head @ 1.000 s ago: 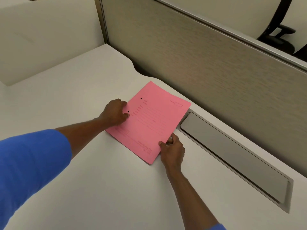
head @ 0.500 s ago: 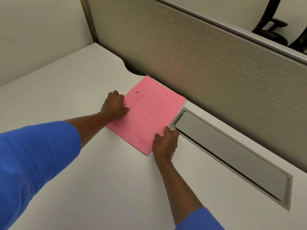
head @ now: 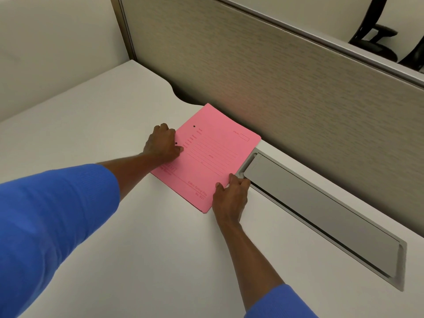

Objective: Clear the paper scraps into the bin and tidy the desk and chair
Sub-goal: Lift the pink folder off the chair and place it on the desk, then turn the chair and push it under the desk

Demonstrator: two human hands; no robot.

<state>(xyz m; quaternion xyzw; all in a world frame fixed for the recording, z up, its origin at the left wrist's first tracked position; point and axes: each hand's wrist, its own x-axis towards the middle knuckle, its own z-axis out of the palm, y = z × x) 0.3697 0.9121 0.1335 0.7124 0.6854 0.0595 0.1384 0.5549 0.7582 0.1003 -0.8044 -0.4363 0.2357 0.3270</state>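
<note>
1. Tidying step in hand, by the look of it: squaring the pink folder (head: 211, 157) on the tabletop (head: 114, 237), not clearing scraps.
2. Folder flat at frame centre, far corner near the partition (head: 286, 88), right edge just beside the end of the grey cable flap (head: 321, 210).
3. Left hand (head: 163, 144) at the folder's left edge, fingers curled, thumb pressing on the cover near a punch hole. Grip neither wide nor clamped; whether fingers tuck under the edge cannot be told.
4. Right hand (head: 230, 195) at the lower right edge, fingers bent against the rim, thumb on the cover. Looks like a light pinch or push; cannot tell which.
5. No scraps, no bin in sight. A black chair (head: 376, 40) beyond the partition, upper right of the frame; likely not the one meant.
6. Next move, as a guess: nudge the folder parallel to the partition, release both hands, then turn toward the chair.
7. Care needed: keep the right edge clear of the flap's slot, and press evenly so the cover does not buckle or slide.
</note>
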